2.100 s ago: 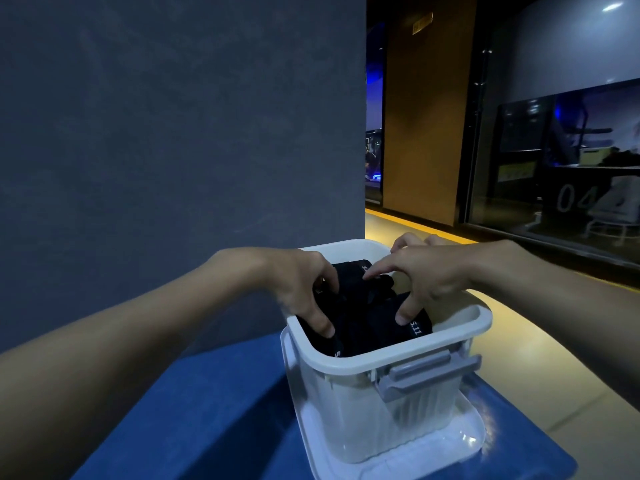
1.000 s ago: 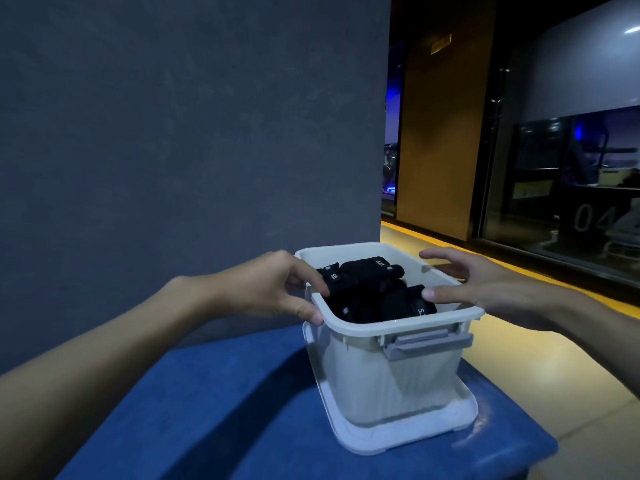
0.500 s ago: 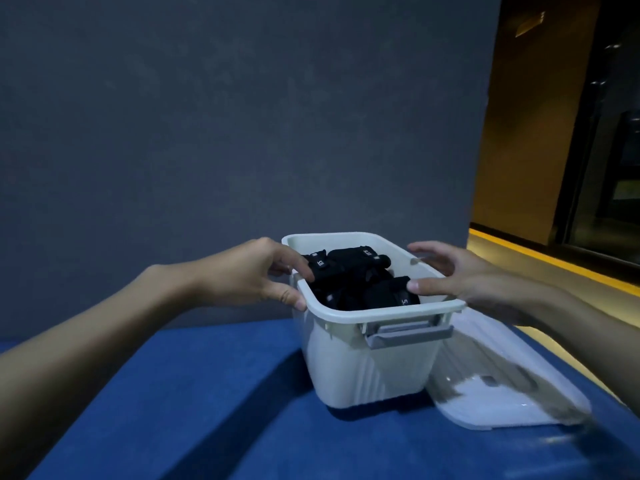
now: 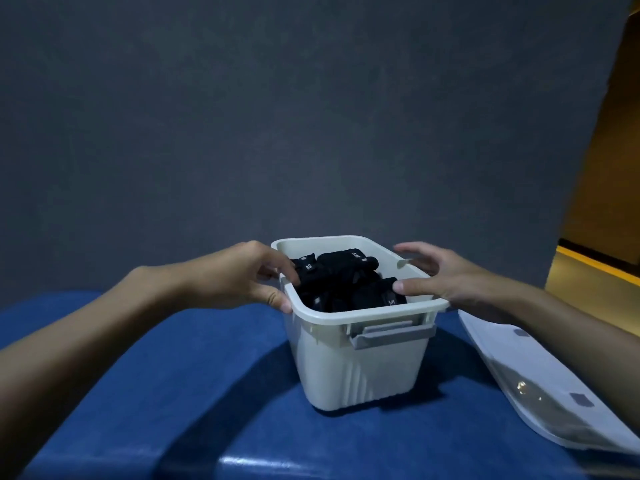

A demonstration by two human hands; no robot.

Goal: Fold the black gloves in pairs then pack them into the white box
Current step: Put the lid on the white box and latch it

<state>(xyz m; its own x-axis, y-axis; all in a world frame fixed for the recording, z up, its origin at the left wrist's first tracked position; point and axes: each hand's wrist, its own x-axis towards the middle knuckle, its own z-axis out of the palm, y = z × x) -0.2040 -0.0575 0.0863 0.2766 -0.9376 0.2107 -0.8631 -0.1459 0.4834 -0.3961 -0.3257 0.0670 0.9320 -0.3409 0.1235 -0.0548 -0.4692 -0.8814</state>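
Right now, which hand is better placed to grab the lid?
Right, probably: the right hand sits at the right rim of the white box, beside the lid lying on that side, while the left hand holds the opposite rim.

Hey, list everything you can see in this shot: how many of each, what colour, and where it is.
box: one, white, standing on the table, open at the top.
gloves: several folded bundles, exact count unclear, black, inside the box.
latch: one, grey, on the box's near side.
lid: one, white, on the table to the right of the box.
table: one, blue, under the box and lid.
wall: one, grey, behind the table.
left hand: one, grips the box's left rim.
right hand: one, rests on the box's right rim, fingers spread.
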